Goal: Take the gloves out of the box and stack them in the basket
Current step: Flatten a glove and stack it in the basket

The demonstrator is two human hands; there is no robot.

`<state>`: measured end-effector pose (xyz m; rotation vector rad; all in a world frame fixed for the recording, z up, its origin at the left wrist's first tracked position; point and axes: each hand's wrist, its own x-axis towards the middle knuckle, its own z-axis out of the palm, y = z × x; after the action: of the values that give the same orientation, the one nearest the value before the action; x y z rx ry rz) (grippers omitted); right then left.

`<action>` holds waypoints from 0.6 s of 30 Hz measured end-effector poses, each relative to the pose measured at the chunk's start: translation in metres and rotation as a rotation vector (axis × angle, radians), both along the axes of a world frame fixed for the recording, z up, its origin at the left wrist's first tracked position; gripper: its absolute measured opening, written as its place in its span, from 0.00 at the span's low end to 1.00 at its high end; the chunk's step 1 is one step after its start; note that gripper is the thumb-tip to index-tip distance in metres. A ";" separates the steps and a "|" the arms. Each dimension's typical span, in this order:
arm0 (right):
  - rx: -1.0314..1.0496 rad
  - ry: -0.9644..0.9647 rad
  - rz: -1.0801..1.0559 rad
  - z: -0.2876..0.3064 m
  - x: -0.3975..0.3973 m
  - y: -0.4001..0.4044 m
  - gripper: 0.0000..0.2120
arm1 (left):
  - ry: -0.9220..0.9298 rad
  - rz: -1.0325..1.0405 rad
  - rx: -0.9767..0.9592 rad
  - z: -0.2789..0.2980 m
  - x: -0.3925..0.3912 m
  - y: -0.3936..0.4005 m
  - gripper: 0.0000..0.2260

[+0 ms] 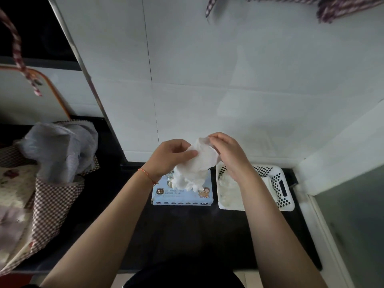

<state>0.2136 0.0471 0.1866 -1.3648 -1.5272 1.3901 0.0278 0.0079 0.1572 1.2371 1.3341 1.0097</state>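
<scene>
**Two hands on one glove, above the box**

One thin white glove (200,161) hangs over the blue box (182,192), its lower end trailing down into the tuft at the opening. Her left hand (170,157) pinches its near edge; her right hand (225,151) pinches the top corner, fingers curled. I'd lift it until it's free of the tuft, so no second glove follows, spread it flat between both pinches, then lay it squarely on the pile already in the white basket (279,185) just right of the box on the dark counter (187,231).

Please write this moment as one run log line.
left hand: grips thin white glove | right hand: pinches it | over light-blue glove box | white perforated basket: holds gloves
</scene>
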 end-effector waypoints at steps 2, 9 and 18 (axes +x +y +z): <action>-0.001 -0.025 0.101 0.001 0.007 -0.002 0.15 | -0.004 0.018 0.013 0.008 0.003 0.000 0.08; 0.098 -0.130 0.120 0.002 0.016 -0.004 0.07 | 0.003 0.000 -0.035 0.018 0.011 0.000 0.12; 0.091 -0.177 0.124 -0.006 0.028 -0.005 0.09 | 0.180 -0.065 0.000 0.006 0.027 0.005 0.07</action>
<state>0.2417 0.0423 0.1810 -1.3880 -1.7955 1.2828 0.0545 0.0127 0.1632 1.3883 1.4212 0.8688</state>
